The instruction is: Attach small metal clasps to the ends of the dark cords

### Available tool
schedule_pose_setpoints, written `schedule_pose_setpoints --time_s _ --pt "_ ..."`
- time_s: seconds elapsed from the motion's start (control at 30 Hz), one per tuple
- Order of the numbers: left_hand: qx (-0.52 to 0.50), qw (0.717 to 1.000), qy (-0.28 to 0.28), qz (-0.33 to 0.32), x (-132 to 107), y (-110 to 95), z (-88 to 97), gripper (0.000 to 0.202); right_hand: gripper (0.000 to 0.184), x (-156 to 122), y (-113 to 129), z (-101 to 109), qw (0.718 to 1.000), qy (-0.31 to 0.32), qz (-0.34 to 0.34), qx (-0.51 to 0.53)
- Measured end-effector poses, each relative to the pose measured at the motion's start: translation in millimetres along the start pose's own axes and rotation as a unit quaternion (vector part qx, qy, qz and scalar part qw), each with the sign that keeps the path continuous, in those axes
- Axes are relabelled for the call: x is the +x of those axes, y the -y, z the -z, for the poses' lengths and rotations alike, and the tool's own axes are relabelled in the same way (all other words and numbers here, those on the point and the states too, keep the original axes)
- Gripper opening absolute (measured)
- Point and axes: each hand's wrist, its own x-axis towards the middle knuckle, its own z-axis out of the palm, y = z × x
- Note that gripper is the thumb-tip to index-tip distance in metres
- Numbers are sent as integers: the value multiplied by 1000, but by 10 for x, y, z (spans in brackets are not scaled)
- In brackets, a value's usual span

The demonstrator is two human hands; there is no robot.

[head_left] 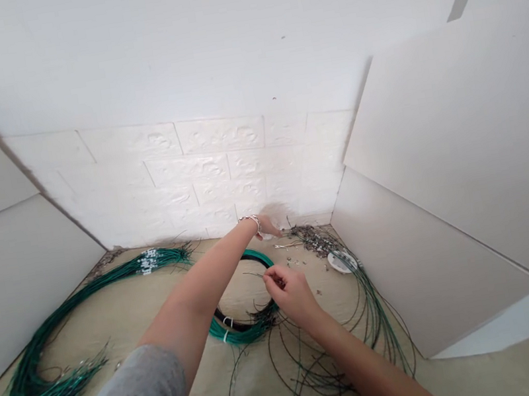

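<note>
My right hand (290, 293) is closed in a pinch on the end of a thin dark cord (252, 273), whose tip pokes out to the left of the fingers. It hovers by the right side of a round coil (245, 336) of green and black cords tied with white bands. Farther off, my left hand (267, 225), with a bracelet at the wrist, reaches down by the wall. Its fingers are small and partly hidden, so their grip is unclear. Just right of it lies a heap of small metal pieces (315, 240), too small to name.
A long bundle of green cords (25, 370) with white tags (149, 261) curves along the left. Loose cords (383, 313) fan out at the right, beside a white round disc (341, 263). White panels (428, 252) and a brick-patterned wall (209, 166) enclose the work surface.
</note>
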Motion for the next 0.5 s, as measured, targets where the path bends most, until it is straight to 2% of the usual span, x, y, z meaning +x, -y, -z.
schedule_pose_setpoints --time_s 0.17,0.33,0.5 --pt "52 997 20 51 106 -17 -28 61 16 -11 57 34 1000 8 12 0" --pt "60 997 15 42 26 -5 -14 46 16 -26 91 47 999 27 25 -13" --pt "29 999 5 22 -104 10 -19 42 16 -22 55 28 999 40 23 -20"
